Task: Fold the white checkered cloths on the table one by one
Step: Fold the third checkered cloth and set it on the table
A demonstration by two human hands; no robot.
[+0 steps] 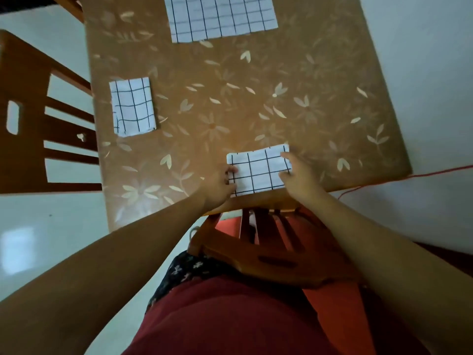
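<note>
L hand (220, 185), R hand (298, 172) pinch near cloth (258, 172) ends, chair back (268, 262) below, folded cloth (133, 106) left, flat cloth (220, 16) far

Past the held cloth (258, 170), bare table (256, 98) runs ahead of the right hand (298, 175) to a flat cloth (220, 19). A folded cloth (133, 106) lies ahead-left of the left hand (217, 187), and a chair back (268, 252) stands below both wrists.

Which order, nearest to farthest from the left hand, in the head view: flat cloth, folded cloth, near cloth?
1. The near cloth, at the near edge, gripped by the left hand.
2. The folded cloth, off to the left side.
3. The flat cloth, at the far edge.
</note>
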